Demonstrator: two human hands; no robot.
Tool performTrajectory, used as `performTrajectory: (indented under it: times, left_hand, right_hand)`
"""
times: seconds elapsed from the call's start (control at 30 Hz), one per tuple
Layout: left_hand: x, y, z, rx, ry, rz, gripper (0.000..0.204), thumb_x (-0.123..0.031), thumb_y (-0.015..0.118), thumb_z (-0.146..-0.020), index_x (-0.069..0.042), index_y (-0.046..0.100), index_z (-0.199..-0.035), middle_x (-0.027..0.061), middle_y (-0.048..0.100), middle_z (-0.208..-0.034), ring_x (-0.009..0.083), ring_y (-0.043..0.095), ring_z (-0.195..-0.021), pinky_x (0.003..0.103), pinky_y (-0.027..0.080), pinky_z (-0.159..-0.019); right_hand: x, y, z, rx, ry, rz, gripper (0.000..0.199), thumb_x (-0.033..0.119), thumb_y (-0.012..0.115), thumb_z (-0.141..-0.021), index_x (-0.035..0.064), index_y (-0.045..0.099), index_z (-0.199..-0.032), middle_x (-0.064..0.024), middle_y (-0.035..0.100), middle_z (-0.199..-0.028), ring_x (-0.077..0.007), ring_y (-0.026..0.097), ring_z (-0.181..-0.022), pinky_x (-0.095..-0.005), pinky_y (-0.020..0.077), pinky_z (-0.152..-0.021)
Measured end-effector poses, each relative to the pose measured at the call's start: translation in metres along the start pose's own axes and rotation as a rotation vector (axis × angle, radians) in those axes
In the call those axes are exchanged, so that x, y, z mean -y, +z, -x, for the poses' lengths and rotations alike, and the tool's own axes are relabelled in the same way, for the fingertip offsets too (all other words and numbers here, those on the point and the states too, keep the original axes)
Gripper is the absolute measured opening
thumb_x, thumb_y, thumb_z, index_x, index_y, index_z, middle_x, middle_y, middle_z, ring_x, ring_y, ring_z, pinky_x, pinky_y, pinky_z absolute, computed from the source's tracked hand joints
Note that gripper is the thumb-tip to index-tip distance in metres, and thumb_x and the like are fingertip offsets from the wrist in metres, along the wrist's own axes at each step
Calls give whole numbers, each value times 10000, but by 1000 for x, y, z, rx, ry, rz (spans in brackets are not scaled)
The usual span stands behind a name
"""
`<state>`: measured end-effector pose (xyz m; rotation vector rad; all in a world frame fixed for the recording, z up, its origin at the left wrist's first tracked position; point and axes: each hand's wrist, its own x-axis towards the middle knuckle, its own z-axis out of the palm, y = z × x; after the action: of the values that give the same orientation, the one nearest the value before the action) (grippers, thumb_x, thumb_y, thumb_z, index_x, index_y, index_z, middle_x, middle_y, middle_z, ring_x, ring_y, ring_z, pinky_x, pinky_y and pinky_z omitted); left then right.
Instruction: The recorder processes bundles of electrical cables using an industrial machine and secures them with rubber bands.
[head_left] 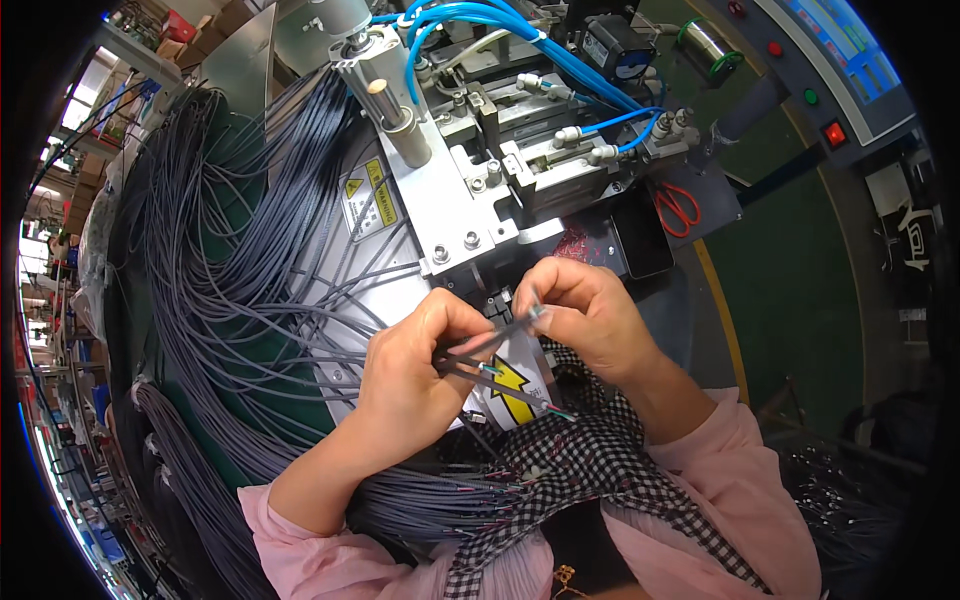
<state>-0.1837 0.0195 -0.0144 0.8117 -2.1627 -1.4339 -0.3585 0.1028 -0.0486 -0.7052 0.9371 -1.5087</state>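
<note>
My left hand [420,370] is closed around a few dark grey cables, whose stripped ends with thin coloured wires stick out past my fingers. Just to its right, the fingertips of my right hand [585,315] pinch the end of one cable [515,328], where something small and silvery shows; blur hides its details. Both hands are in front of the metal machine [470,200], close to its front edge. A white label with a yellow arrow [512,390] lies beneath them. Across my lap rests a bundle of grey cables [430,500] with bared coloured ends.
A big heap of grey cables [200,250] hangs at the left. Blue air hoses [560,60] run over the machine. To the right are a black tray [640,235], red-handled scissors [678,208], a wire spool [708,48] and a control panel with a lit red switch [834,133].
</note>
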Motion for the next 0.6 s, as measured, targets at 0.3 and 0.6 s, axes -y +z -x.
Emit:
performTrajectory:
  times: [0.3,0.6]
  left_hand:
    - [-1,-8,-3,-35,609,-700,164,-29,671,-674,-57,577,-806,39,467,-635,160,490,-496,279,380,-451]
    - [9,2,-15,3,537,-880,183,-35,667,-607,-93,526,-708,22,450,-583,192,513,-497,309,380,-449]
  right_hand:
    - [7,-12,-2,40,178,133,45,39,618,-863,4,617,-891,10,615,-798,-22,551,-725,-181,451,-651]
    - [-14,-11,-6,-153,-4,597,49,34,631,-843,8,599,-817,42,569,-704,4,468,-612,-163,375,-535]
